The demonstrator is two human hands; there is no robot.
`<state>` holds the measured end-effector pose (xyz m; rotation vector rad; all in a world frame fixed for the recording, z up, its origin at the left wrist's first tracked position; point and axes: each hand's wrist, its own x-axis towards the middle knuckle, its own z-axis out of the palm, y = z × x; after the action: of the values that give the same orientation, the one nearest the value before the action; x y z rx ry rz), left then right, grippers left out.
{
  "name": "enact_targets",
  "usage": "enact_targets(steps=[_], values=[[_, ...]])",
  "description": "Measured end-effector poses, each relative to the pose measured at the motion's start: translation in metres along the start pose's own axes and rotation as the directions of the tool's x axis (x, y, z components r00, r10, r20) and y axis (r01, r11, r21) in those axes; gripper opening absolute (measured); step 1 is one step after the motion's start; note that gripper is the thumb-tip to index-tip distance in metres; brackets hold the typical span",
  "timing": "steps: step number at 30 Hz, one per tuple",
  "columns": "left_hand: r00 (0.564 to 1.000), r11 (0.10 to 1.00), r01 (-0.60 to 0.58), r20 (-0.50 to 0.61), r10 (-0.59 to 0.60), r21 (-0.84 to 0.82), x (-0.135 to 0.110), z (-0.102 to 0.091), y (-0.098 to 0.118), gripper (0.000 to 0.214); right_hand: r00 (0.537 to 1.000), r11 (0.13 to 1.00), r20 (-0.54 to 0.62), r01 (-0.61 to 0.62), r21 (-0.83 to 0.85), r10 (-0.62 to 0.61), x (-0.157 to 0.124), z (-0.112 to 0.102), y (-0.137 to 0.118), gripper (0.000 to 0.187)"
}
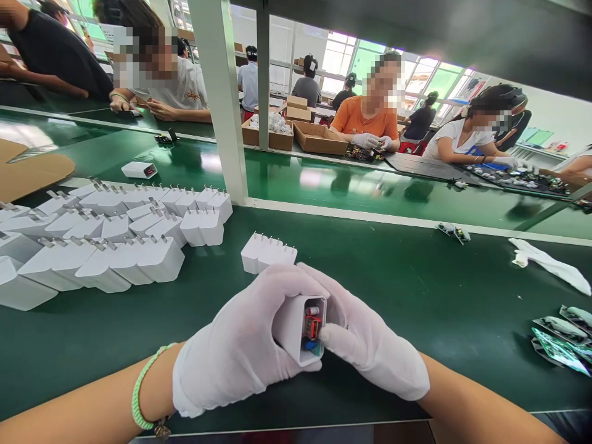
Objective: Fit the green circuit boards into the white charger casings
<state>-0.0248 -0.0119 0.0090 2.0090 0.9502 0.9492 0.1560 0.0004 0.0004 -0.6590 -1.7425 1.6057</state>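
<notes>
Left hand (240, 339): in a white cotton glove (203, 376), curled closed, holding the white plastic charger case (289, 327).
Right hand (374, 339): also gloved, curled around the same case.
Case: square, open end showing red and blue parts (311, 330), near me between my hands.
Surface: smooth green workbench (416, 320); on left, many white chargers (157, 259) with metal prongs.

My green workbench (370, 296) carries rows of white plug chargers (106, 240) at left, with two more chargers (268, 253) near centre. A crumpled white cloth (550, 265) and circuit boards (562, 339) lie at right.
</notes>
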Motion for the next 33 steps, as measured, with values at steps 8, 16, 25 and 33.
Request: enact_targets(steps=[8,16,25,33], values=[[0.945,0.881,-0.196,-0.156,0.287,0.431,0.006,-0.001,-0.003,0.032,0.921,0.983,-0.377,-0.149,-0.106,0.099,-0.005,-0.002,0.009,0.013],[0.912,0.628,-0.299,0.022,0.409,0.718,0.006,-0.002,-0.016,0.028,0.905,0.959,-0.317,-0.266,0.098,0.283,0.000,0.001,-0.002,0.007],[0.861,0.558,-0.491,0.272,0.430,0.669,0.009,-0.006,-0.017,0.030,0.905,0.964,-0.337,-0.261,0.039,0.259,0.003,-0.006,0.003,0.015],[0.867,0.616,-0.381,0.035,0.498,0.689,0.011,-0.011,-0.016,0.031,0.890,0.963,-0.390,-0.160,0.216,0.235,0.004,-0.007,0.004,0.013]])
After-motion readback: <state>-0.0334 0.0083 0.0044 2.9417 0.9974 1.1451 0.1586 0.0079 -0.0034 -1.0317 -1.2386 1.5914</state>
